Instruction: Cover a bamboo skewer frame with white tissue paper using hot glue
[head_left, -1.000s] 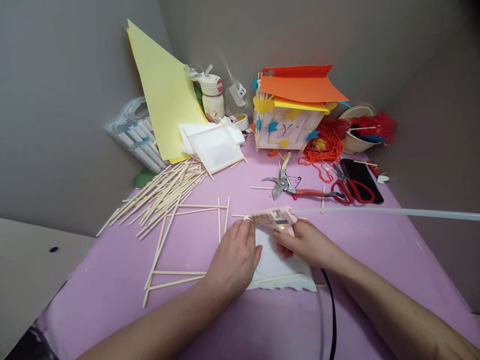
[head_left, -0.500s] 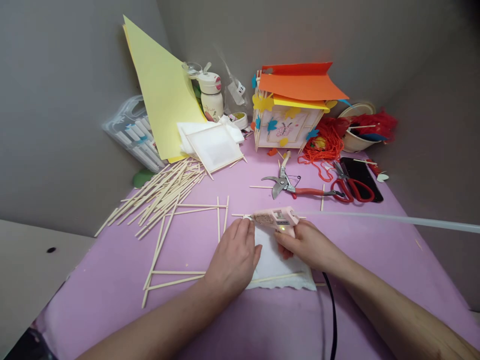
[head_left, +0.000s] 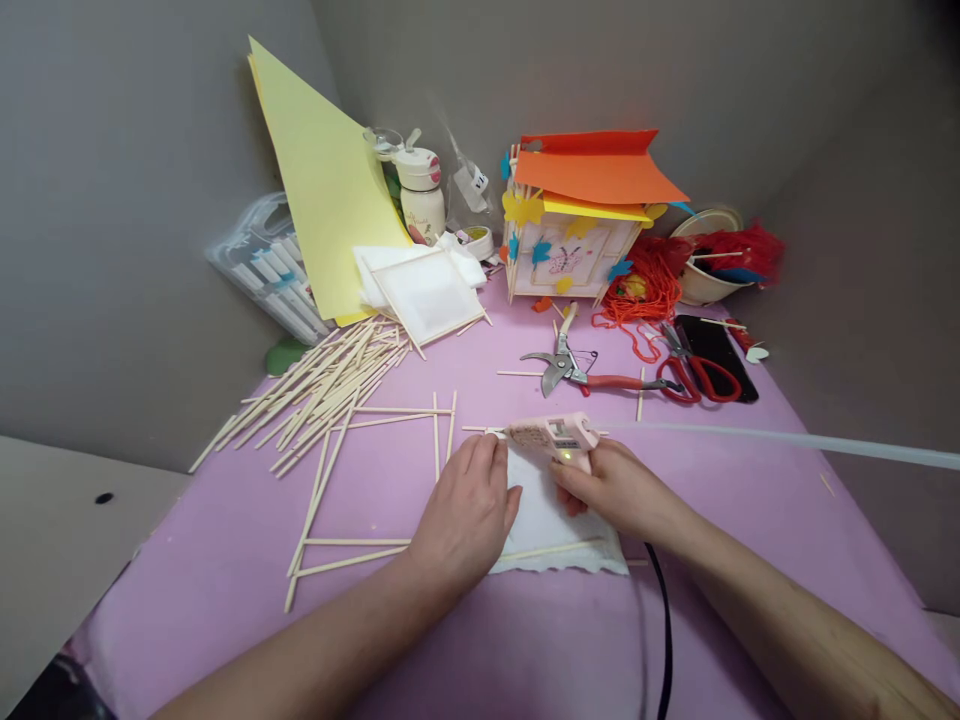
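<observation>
A pale pink hot glue gun (head_left: 544, 437) lies gripped in the right hand (head_left: 611, 490), its fingers curled around the handle and its nozzle pointing left. A long translucent glue stick (head_left: 787, 438) extends right from the gun's rear. Just left of the gun, the left hand (head_left: 466, 515) presses down with its fingers together on a white paper sheet over thin wooden sticks (head_left: 555, 530), which lies directly below the gun. Left of the gun lies a rectangular frame of thin wooden sticks (head_left: 322, 500). Beyond the gun lie red-handled pruning shears (head_left: 570, 368).
</observation>
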